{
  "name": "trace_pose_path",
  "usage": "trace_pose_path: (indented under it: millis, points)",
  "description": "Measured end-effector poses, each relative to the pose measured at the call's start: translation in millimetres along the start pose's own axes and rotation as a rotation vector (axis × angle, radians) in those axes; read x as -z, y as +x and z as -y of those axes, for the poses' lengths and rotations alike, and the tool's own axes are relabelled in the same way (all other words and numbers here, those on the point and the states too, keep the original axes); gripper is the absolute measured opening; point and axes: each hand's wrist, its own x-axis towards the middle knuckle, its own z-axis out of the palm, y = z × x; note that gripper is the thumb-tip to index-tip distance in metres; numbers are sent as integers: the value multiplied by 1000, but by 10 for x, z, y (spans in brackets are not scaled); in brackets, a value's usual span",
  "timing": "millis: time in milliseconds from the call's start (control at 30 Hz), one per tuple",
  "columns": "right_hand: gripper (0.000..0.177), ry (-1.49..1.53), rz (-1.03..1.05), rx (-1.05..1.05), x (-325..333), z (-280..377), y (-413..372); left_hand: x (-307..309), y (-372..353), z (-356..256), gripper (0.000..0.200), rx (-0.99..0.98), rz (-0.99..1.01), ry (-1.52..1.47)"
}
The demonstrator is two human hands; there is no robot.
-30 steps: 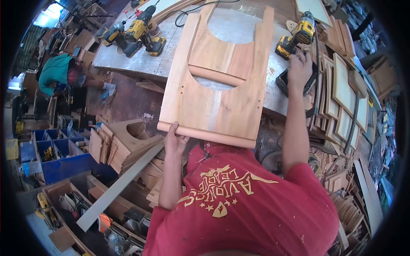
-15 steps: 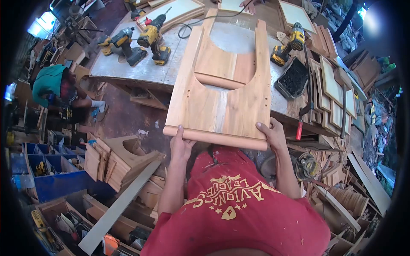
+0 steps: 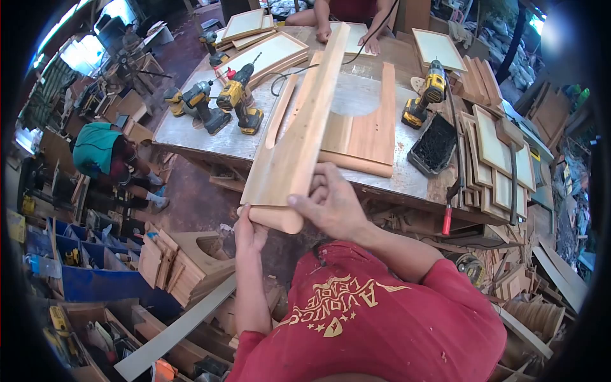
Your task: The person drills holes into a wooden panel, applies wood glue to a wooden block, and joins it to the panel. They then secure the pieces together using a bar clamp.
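Note:
A wooden panel (image 3: 289, 153) with a curved cutout and a rounded rail (image 3: 278, 218) along its near end is tilted up on its side in front of me. My left hand (image 3: 250, 230) grips the rail's left end, thumb on the wood. My right hand (image 3: 332, 200) holds the panel's right edge near the rail, fingers curled against it. Behind it, a similar panel (image 3: 372, 137) lies flat on the metal-topped table (image 3: 188, 137), partly hidden by the raised one.
Several cordless drills (image 3: 240, 99) stand on the table, one (image 3: 428, 95) at right. Nearby are a black tray of screws (image 3: 435, 145) and a red-handled clamp (image 3: 447, 219). Across the table rest another person's hands (image 3: 371, 44). A person in green (image 3: 95, 149) bends down at left.
The held panel has gone from flat to tilted on its side, uncovering the panel beneath. My right hand has moved left with its edge. More of the person across the table shows.

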Motion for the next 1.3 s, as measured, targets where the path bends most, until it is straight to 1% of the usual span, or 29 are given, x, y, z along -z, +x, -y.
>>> trace_pose_path:
  millis: [67, 100, 167, 233, 267, 300, 367, 400, 433, 467, 500, 567, 600, 633, 667, 700, 733, 767, 800, 900, 933, 1033, 1067, 1167, 1267, 1300]
  points:
    - [78, -23, 103, 52, -79, 81, 48, -264, -221, -172, 43, -9, 6, 94]
    - [95, 22, 164, 125, -113, 122, 79, -356, -307, -229, 43, -7, 2, 144]
    - [102, -176, 205, 292, -191, 75, 163, -186, -229, -247, 42, -142, 35, 368]
    - [111, -180, 293, 246, -262, 153, 197, -263, -285, -342, 42, -253, -69, 487]
    - [110, -194, 275, 315, -303, 97, 241, -294, -391, -395, 44, -451, -141, 855]
    - [109, -210, 256, 380, -343, 30, 276, -589, -628, -535, 58, -371, -19, 815]
    - [104, -146, 301, 420, -356, 12, 375, -551, -660, -606, 57, -480, -57, 611]
    - [100, -127, 309, 480, -362, -31, 434, -707, -723, -699, 57, -589, -12, 621]
    - [99, -156, 328, 518, -346, -57, 500, -735, -736, -796, 59, -650, 17, 569]
    - [98, -185, 346, 560, -323, -74, 575, -810, -793, -889, 59, -683, 62, 573]
    - [96, -213, 364, 603, -306, -93, 649, -1038, -899, -995, 60, -717, 107, 577]
    - [90, -206, 386, 624, -293, -153, 780, -1227, -965, -1108, 61, -939, 88, 889]
    - [89, -217, 386, 642, -285, -173, 841, -1326, -912, -1135, 54, -1081, -38, 1056]
    - [88, -227, 386, 661, -282, -182, 885, -1365, -910, -1161, 51, -1073, -81, 1118]
    - [88, -223, 360, 636, -276, -181, 915, -1388, -905, -1183, 48, -1064, -126, 1176]
    - [89, -230, 255, 717, -286, -194, 961, -1424, -911, -1196, 44, -1053, -174, 1232]
    - [89, -235, 149, 790, -310, -222, 1014, -1545, -958, -1165, 39, -1077, -219, 1185]
    - [89, -242, 40, 862, -328, -251, 1075, -1560, -948, -1183, 39, -1070, -236, 1185]
    - [94, -245, 62, 903, -342, -282, 1107, -1542, -948, -1194, 39, -1056, -254, 1184]
    - [91, -189, 111, 1052, -528, -369, 1015, -1492, -945, -1196, 39, -1031, -264, 1134]
    - [90, -221, 178, 1075, -591, -411, 974, -1488, -953, -1205, 39, -1023, -255, 1125]
    - [91, -324, 253, 1075, -697, -515, 1063, -1459, -949, -1233, 40, -992, -238, 1086]
    - [91, -343, 158, 1132, -795, -632, 1216, -1451, -941, -1259, 41, -982, -231, 1073]
    - [90, -402, -4, 796, -644, -531, 1589, -1417, -915, -1303, 39, -982, -287, 1136]
    - [87, -212, -248, 629, -629, -620, 1918, -1389, -867, -1340, 38, -1010, -321, 1104]
    - [87, -204, -213, 699, -644, -581, 1918, -1372, -827, -1387, 38, -1016, -319, 1092]
